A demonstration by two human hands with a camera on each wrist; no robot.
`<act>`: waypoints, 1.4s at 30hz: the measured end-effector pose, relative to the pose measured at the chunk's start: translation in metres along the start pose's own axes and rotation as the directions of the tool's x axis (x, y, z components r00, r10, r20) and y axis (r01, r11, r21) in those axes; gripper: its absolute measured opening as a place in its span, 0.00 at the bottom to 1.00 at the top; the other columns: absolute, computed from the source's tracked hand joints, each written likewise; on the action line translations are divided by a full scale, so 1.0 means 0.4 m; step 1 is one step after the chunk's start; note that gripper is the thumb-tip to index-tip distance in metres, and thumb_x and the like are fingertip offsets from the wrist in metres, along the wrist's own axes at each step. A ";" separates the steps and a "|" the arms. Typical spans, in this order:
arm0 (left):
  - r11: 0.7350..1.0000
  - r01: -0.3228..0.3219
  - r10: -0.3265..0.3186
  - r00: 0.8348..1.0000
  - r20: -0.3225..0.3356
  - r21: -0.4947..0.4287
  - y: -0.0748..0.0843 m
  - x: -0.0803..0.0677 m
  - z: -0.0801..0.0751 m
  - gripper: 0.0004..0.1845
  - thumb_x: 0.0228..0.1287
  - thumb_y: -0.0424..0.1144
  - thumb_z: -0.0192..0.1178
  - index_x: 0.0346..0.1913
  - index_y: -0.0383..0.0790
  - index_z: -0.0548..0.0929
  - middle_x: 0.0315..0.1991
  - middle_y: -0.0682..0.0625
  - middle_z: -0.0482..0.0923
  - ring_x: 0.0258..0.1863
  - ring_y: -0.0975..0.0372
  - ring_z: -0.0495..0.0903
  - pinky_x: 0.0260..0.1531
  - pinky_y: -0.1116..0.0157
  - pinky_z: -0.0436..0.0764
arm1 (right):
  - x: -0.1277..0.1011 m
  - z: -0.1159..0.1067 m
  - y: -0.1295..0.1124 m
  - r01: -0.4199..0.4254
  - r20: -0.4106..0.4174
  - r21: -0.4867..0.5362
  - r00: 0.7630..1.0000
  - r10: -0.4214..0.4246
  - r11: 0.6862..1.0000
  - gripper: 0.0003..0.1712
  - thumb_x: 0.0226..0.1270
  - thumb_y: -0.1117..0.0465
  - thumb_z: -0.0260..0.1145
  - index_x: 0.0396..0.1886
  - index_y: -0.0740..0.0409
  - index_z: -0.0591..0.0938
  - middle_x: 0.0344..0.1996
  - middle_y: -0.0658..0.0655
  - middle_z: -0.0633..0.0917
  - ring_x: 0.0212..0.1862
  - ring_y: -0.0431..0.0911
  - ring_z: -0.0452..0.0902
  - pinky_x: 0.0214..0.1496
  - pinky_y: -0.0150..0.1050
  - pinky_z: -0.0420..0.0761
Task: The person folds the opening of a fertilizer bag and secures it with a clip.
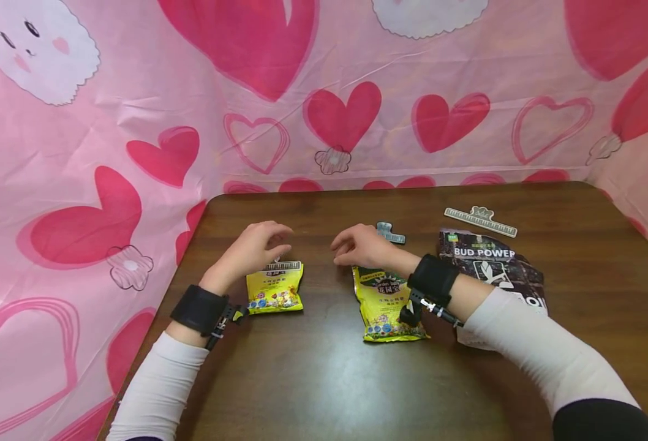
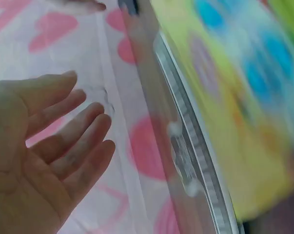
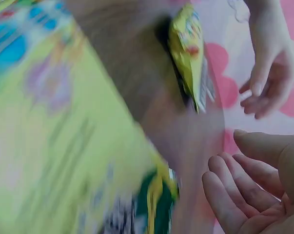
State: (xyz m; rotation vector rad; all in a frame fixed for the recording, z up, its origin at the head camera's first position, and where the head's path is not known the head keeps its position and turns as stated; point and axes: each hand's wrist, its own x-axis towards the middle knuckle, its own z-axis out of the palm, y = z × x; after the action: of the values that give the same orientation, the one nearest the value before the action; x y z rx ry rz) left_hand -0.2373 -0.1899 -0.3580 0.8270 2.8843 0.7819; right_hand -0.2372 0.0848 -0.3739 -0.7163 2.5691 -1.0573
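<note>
My left hand (image 1: 252, 248) hovers over the top end of a small yellow packet (image 1: 275, 291), its fingers loosely bent and holding nothing. A white sealing clip (image 1: 288, 266) with a piano-key pattern lies across that packet's folded top. To the right, my right hand (image 1: 367, 246) is raised at the top of a larger yellow packet (image 1: 387, 309) marked "Garden baby", fingers relaxed around empty air. Part of this packet is covered by the right wrist. In the right wrist view the small packet (image 3: 188, 48) appears side-on, with the left hand (image 3: 273, 73) beside it.
Behind the right hand lies a small blue-grey clip (image 1: 391, 234). A long white clip (image 1: 481, 220) rests farther back on the right. In front of it is a black "BUD POWER" bag (image 1: 489, 260), partly hidden by the right forearm. A heart-patterned cloth (image 1: 357, 61) surrounds the brown table (image 1: 302, 380).
</note>
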 end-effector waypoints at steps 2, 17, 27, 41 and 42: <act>1.000 -0.013 0.013 1.000 -0.010 -0.028 0.025 0.008 0.010 0.19 0.64 0.36 0.67 0.58 0.38 0.81 0.49 0.42 0.84 0.47 0.54 0.83 0.50 0.54 0.83 | -0.019 -0.025 0.018 -0.009 -0.022 -0.017 1.000 0.008 1.000 0.19 0.62 0.59 0.72 0.52 0.61 0.85 0.39 0.56 0.90 0.40 0.44 0.85 0.43 0.38 0.83; 0.985 0.053 -0.034 0.993 0.111 -0.165 0.121 0.065 0.126 0.22 0.69 0.44 0.62 0.61 0.36 0.78 0.44 0.46 0.85 0.43 0.57 0.81 0.46 0.60 0.82 | -0.169 -0.112 0.115 -0.105 -0.058 -0.150 0.994 0.097 0.983 0.23 0.64 0.55 0.71 0.55 0.63 0.83 0.43 0.59 0.89 0.45 0.50 0.85 0.45 0.44 0.84; 0.959 0.147 -0.089 0.968 0.235 -0.244 0.146 0.072 0.176 0.22 0.69 0.46 0.61 0.60 0.37 0.80 0.41 0.47 0.86 0.35 0.61 0.80 0.39 0.65 0.79 | -0.216 -0.135 0.151 -0.211 -0.039 -0.179 0.978 0.207 0.961 0.21 0.64 0.56 0.70 0.52 0.64 0.84 0.34 0.56 0.90 0.32 0.44 0.83 0.33 0.38 0.80; 0.875 0.309 -0.202 0.933 0.299 -0.372 0.179 0.084 0.218 0.22 0.69 0.45 0.62 0.59 0.34 0.79 0.42 0.45 0.86 0.36 0.62 0.85 0.37 0.66 0.81 | -0.238 -0.120 0.168 -0.301 0.013 -0.045 0.953 0.302 0.952 0.18 0.66 0.58 0.67 0.48 0.69 0.85 0.31 0.59 0.89 0.27 0.44 0.85 0.31 0.39 0.85; 0.867 0.319 -0.206 0.929 0.307 -0.384 0.182 0.085 0.221 0.23 0.69 0.45 0.62 0.60 0.34 0.78 0.43 0.45 0.86 0.36 0.62 0.85 0.37 0.66 0.82 | -0.237 -0.119 0.167 -0.312 0.014 -0.032 0.950 0.313 0.950 0.18 0.66 0.58 0.68 0.48 0.69 0.85 0.31 0.60 0.89 0.27 0.44 0.85 0.31 0.39 0.85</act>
State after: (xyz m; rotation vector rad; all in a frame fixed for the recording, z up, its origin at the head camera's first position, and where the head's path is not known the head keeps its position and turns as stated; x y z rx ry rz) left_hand -0.2160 -0.0791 -0.3969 0.4287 2.3878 1.1202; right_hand -0.2003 0.2041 -0.3828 -0.3061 2.5735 -0.9067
